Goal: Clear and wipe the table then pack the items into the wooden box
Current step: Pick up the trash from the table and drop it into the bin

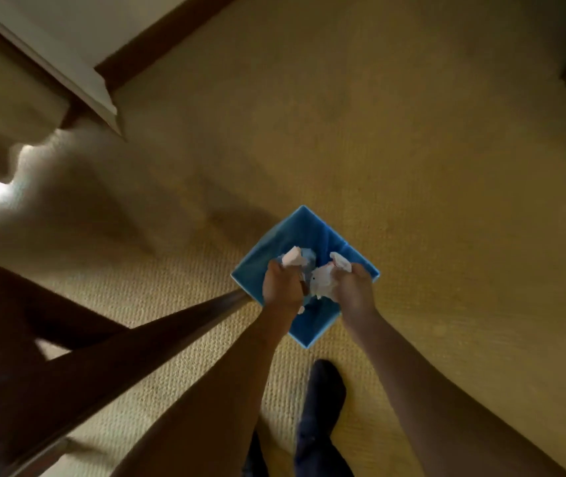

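Observation:
A blue square bin [295, 232] stands on the carpet below me. Both of my hands hover over its open top. My left hand [281, 282] is closed around a crumpled white paper [291, 258] that sticks out above the fingers. My right hand [355, 287] grips another crumpled white paper [324, 284], with a piece poking up at its far side. The two hands are close together, almost touching. The wooden box is not in view.
A dark wooden table edge [130, 342] runs diagonally from the lower left up to the bin's near corner. My dark-socked foot [322, 387] stands on the beige carpet [412, 166] just below the bin. A white door frame [78, 74] and dark skirting lie at the upper left.

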`<action>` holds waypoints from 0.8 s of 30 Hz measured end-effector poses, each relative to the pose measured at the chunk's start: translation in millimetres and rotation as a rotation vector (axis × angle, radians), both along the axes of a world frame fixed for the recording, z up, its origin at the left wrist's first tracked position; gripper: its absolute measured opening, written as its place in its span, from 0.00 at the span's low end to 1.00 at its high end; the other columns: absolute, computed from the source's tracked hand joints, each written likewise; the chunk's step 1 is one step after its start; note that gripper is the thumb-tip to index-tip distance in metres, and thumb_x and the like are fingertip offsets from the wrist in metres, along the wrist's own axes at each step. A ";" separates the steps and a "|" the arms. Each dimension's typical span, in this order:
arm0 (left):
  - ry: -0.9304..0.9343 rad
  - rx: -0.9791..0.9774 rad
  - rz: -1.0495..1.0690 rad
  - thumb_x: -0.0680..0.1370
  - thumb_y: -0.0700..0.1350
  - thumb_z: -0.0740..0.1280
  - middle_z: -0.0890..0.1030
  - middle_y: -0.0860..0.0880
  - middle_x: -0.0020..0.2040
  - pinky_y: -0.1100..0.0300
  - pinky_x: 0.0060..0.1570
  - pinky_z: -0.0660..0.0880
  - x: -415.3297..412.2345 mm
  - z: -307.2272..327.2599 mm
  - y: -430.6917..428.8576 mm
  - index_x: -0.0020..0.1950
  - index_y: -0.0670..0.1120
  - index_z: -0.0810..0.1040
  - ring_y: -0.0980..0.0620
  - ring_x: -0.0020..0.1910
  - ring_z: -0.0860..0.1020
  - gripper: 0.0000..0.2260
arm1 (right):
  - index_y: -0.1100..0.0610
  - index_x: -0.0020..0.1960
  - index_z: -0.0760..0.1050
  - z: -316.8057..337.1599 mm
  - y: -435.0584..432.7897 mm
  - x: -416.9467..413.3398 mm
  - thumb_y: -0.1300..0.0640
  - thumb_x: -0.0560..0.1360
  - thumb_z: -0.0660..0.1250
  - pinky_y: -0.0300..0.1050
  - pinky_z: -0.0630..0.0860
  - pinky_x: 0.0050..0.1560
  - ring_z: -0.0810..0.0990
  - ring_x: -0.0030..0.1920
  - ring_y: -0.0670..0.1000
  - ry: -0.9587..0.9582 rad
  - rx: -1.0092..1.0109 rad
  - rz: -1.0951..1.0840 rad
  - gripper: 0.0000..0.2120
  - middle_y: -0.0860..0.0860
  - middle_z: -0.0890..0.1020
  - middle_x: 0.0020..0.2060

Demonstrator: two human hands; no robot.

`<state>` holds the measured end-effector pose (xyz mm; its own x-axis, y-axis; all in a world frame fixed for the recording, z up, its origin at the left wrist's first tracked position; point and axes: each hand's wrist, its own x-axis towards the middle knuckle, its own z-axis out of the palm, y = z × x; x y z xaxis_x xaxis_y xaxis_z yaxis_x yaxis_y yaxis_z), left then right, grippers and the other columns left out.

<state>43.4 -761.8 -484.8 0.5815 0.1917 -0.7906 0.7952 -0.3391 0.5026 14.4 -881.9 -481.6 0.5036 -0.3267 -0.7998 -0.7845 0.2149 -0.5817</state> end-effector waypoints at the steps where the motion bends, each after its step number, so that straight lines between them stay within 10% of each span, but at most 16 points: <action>1: -0.007 0.061 -0.103 0.85 0.47 0.61 0.82 0.39 0.59 0.48 0.53 0.78 2.0 -15.0 1.1 0.66 0.41 0.74 0.38 0.58 0.81 0.14 | 0.61 0.61 0.76 -14.9 1.1 3.0 0.60 0.82 0.62 0.48 0.75 0.49 0.80 0.48 0.53 0.008 0.014 -0.001 0.10 0.54 0.81 0.50; 5: 0.016 0.176 -0.553 0.85 0.52 0.62 0.72 0.39 0.73 0.53 0.57 0.75 2.0 -40.6 6.8 0.78 0.44 0.63 0.42 0.65 0.75 0.24 | 0.61 0.68 0.75 -47.4 7.5 15.9 0.52 0.83 0.62 0.55 0.77 0.62 0.81 0.60 0.61 0.108 0.266 -0.182 0.18 0.61 0.82 0.60; 10: -0.112 0.177 -0.443 0.87 0.50 0.56 0.78 0.44 0.66 0.59 0.57 0.68 1.4 -20.2 5.4 0.71 0.43 0.73 0.43 0.67 0.76 0.17 | 0.58 0.66 0.78 -35.6 5.3 12.1 0.44 0.83 0.60 0.56 0.77 0.62 0.83 0.60 0.59 0.129 0.389 -0.207 0.21 0.58 0.85 0.57; 14: -0.168 0.136 -0.345 0.87 0.46 0.56 0.73 0.44 0.74 0.55 0.69 0.67 4.2 48.4 -2.5 0.78 0.45 0.68 0.45 0.73 0.71 0.19 | 0.55 0.48 0.77 23.1 -0.3 19.1 0.50 0.84 0.55 0.57 0.78 0.57 0.82 0.50 0.56 0.027 0.068 0.073 0.15 0.57 0.84 0.47; 20: -0.476 0.200 -0.293 0.86 0.51 0.56 0.78 0.50 0.68 0.51 0.65 0.72 7.1 194.8 -8.6 0.71 0.50 0.74 0.49 0.66 0.76 0.16 | 0.56 0.49 0.76 173.4 -6.6 31.0 0.56 0.84 0.57 0.48 0.70 0.47 0.76 0.47 0.52 -0.292 -0.272 0.280 0.11 0.53 0.78 0.45; 24: -0.713 0.281 -0.430 0.84 0.51 0.54 0.78 0.48 0.69 0.50 0.66 0.74 5.2 308.8 8.4 0.73 0.47 0.74 0.49 0.67 0.76 0.20 | 0.54 0.66 0.78 290.0 4.9 40.6 0.54 0.85 0.58 0.43 0.70 0.65 0.76 0.62 0.46 -0.441 -0.365 0.376 0.15 0.47 0.79 0.60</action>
